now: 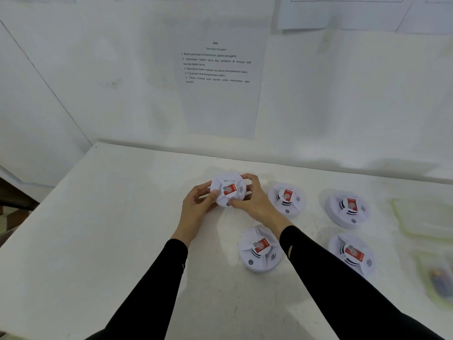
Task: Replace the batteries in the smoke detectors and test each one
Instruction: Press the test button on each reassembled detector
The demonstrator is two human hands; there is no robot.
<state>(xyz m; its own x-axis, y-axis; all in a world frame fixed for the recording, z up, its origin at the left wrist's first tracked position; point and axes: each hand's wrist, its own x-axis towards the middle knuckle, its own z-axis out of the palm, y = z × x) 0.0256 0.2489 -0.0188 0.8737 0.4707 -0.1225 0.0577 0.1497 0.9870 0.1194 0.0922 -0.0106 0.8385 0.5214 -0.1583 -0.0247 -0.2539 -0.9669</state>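
Both hands had hold of one round white smoke alarm, the held detector [228, 190]. It was above the far middle of the white table [98, 229]. Whether it touched the table could not be told. Its top faced up and a red sticker sat in the middle of it.

The left hand [196, 207] gripped the left edge of the held detector. Its fingers curled round the rim and its thumb lay on the top face. The right hand [255, 202] gripped the right edge. Its fingers bent over the far rim, and its thumb pressed on the near rim, right by a small grey button. Both arms wore black sleeves [331, 278].

Four more alarms lay flat on the table, each with a red sticker on top. The second detector [286, 198] was just right of the held detector, behind the right hand. The third detector [346, 208] was further right of the held detector, well apart from it. The fourth detector [261, 249] was nearer the person than the held detector and a bit to the right, between the two arms. The fifth detector [351, 253] was nearer and far to the right of the held detector, partly hidden by the right sleeve.

Far right of the held detector lay a clear tub [426, 217]. A second tub [438, 278], nearer than the first, held something dark, too blurred to make out.

Behind the held detector, a sheet [218, 106] with printed steps hung on the white wall [98, 82].
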